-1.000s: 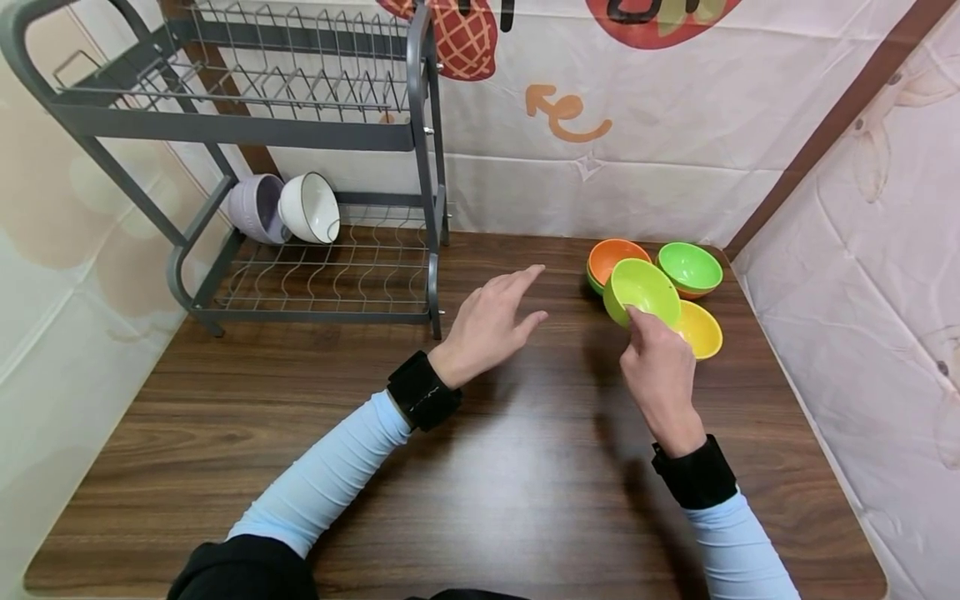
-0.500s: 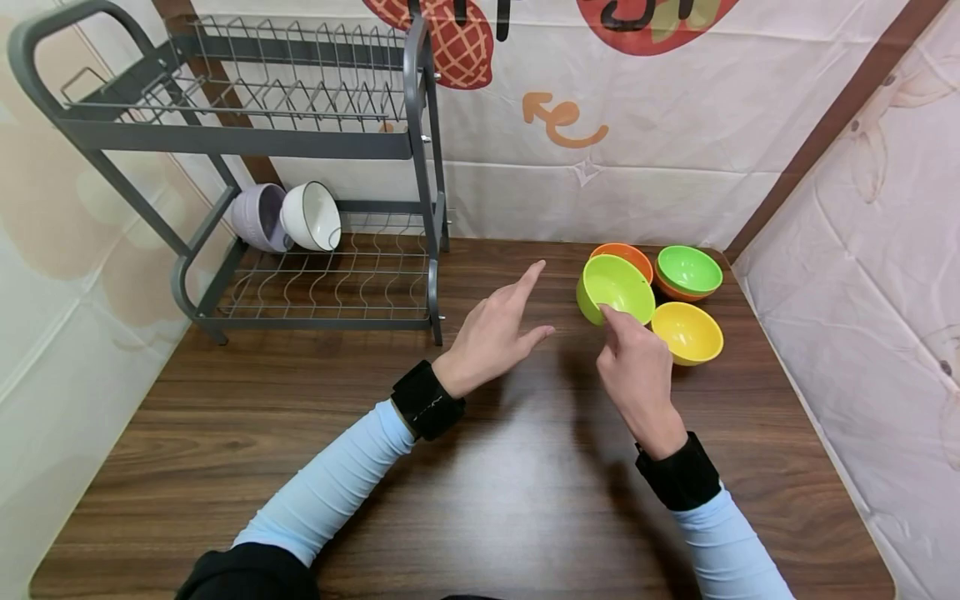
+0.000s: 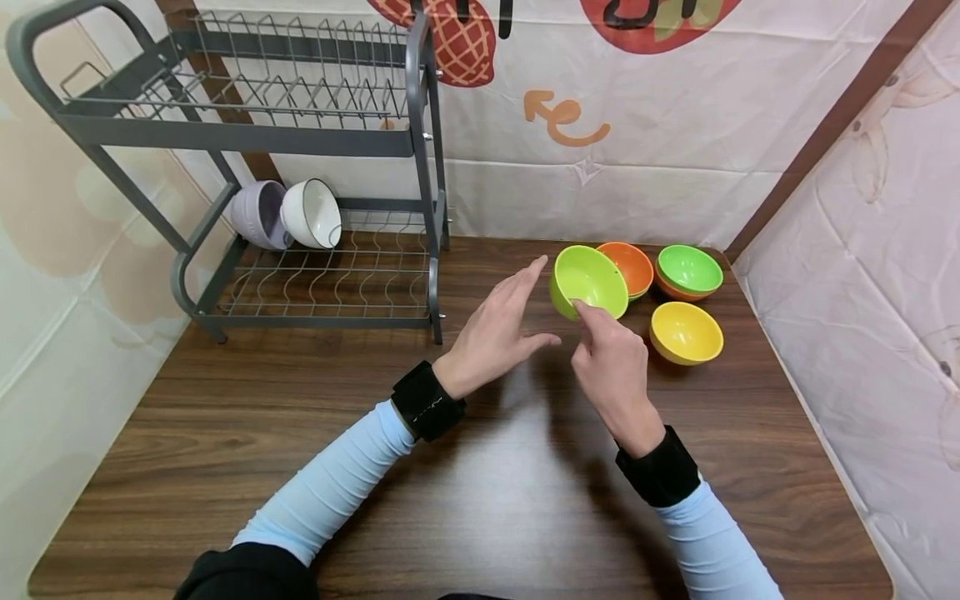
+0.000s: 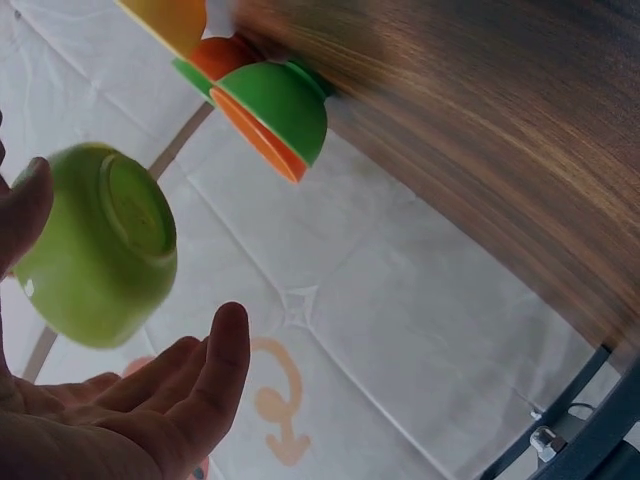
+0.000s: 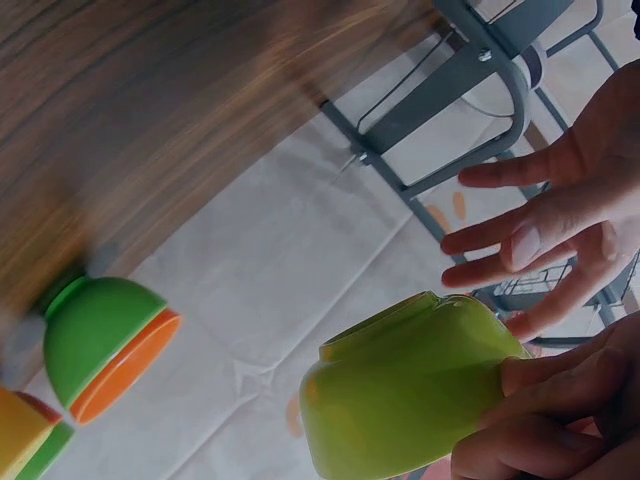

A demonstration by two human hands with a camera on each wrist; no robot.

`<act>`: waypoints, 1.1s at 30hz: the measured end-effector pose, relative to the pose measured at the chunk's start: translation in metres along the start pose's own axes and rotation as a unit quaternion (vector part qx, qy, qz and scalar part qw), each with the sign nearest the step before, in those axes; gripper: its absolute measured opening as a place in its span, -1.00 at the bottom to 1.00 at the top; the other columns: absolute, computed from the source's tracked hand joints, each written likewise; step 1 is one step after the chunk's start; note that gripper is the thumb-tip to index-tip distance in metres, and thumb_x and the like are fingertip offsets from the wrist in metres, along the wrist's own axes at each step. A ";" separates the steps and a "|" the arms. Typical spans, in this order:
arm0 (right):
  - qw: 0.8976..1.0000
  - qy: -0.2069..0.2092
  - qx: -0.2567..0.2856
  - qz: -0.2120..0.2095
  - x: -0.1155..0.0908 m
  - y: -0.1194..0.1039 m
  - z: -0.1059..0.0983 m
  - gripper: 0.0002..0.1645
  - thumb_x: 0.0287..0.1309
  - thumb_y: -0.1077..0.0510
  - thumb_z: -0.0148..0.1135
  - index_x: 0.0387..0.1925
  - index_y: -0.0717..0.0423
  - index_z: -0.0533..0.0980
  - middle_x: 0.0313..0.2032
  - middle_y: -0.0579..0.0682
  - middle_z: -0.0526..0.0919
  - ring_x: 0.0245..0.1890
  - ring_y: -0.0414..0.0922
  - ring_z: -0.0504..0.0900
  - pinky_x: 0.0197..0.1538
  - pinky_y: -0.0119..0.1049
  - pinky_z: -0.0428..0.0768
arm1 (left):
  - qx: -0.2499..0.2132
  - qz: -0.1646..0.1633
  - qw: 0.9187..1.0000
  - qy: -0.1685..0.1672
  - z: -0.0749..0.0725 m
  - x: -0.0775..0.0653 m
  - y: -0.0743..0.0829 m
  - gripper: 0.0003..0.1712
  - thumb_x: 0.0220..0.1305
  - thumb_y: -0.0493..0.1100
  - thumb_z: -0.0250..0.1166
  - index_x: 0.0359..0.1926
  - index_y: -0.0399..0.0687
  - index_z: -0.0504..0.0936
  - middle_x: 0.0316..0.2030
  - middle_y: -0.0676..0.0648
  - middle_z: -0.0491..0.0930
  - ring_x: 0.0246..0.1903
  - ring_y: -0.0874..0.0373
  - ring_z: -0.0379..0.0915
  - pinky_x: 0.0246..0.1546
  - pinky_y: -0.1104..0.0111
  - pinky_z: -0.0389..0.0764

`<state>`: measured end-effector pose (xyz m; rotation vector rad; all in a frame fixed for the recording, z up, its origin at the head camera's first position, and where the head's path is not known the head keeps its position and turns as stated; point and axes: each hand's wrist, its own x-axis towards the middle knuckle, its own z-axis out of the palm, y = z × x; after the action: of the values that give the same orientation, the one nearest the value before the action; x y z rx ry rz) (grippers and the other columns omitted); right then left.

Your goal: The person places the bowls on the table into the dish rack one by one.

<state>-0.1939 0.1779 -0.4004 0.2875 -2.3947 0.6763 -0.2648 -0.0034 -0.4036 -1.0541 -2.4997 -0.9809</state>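
My right hand (image 3: pixel 611 362) pinches the near rim of a lime-green bowl (image 3: pixel 588 279) and holds it tilted above the table. To its left my left hand (image 3: pixel 487 337) is held out with fingers straight and thumb apart, touching nothing. In the left wrist view the bowl's underside (image 4: pixel 140 205) shows a round foot ring, near the left hand (image 4: pixel 150 415). From the right wrist, the right fingers (image 5: pixel 550 420) curl at the bowl's (image 5: pixel 415 390) edge. An orange bowl (image 3: pixel 626 265), nested over a green one, stands just behind and right of the held bowl.
A green bowl (image 3: pixel 688 268) sits in an orange one at back right, with a yellow bowl (image 3: pixel 686 333) in front. At left stands a two-tier grey dish rack (image 3: pixel 240 133); its lower tier holds a purple bowl (image 3: pixel 258 215) and a white bowl (image 3: pixel 311 214), both tilted.
My right hand has carried the lime-green bowl leftward, from over the other bowls toward the left hand, uncovering the yellow and orange bowls. The left hand has stayed nearly in place.
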 end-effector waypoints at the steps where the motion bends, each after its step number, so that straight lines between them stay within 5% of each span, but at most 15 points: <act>1: 1.000 0.000 0.002 -0.004 0.001 -0.002 0.001 -0.54 0.24 0.53 0.17 0.13 0.29 0.67 -0.12 0.22 0.78 -0.29 0.14 0.78 -0.33 0.05 0.71 | -0.003 0.003 1.000 0.002 0.000 0.000 0.000 0.35 0.10 0.03 0.68 0.69 -0.06 -0.01 0.57 -0.16 0.23 0.51 -0.08 0.20 0.45 0.10 0.32; 10: 0.999 0.008 0.028 -0.028 0.006 -0.019 0.011 -0.53 0.21 0.54 0.17 0.12 0.29 0.68 -0.14 0.20 0.79 -0.30 0.13 0.78 -0.36 0.05 0.70 | -0.024 0.023 0.999 0.042 -0.003 0.001 -0.003 0.43 -0.04 -0.21 0.74 0.68 -0.12 -0.03 0.58 -0.17 0.16 0.50 0.00 0.20 0.41 0.23 0.38; 19: 0.997 0.027 0.064 -0.044 0.011 -0.033 0.024 -0.59 0.28 0.52 0.16 0.11 0.33 0.68 -0.10 0.22 0.79 -0.23 0.14 0.80 -0.28 0.07 0.73 | -0.020 0.025 0.994 0.107 -0.004 -0.001 -0.005 0.35 -0.06 -0.22 0.70 0.64 -0.20 0.06 0.50 -0.24 0.22 0.39 -0.05 0.32 0.34 0.25 0.46; 33: 0.992 0.042 0.104 -0.064 0.014 -0.061 0.038 -0.62 0.34 0.47 0.14 0.13 0.38 0.66 -0.10 0.24 0.79 -0.26 0.14 0.80 -0.30 0.04 0.72 | -0.011 0.061 0.977 0.203 -0.013 -0.009 -0.017 0.18 -0.03 -0.29 0.66 0.58 -0.22 0.22 0.44 -0.30 0.26 0.38 -0.12 0.32 0.32 0.25 0.49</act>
<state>-0.2023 0.1057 -0.3926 0.4857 -2.2067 0.8613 -0.2711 -0.0260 -0.4065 -0.8929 -2.0751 -1.0665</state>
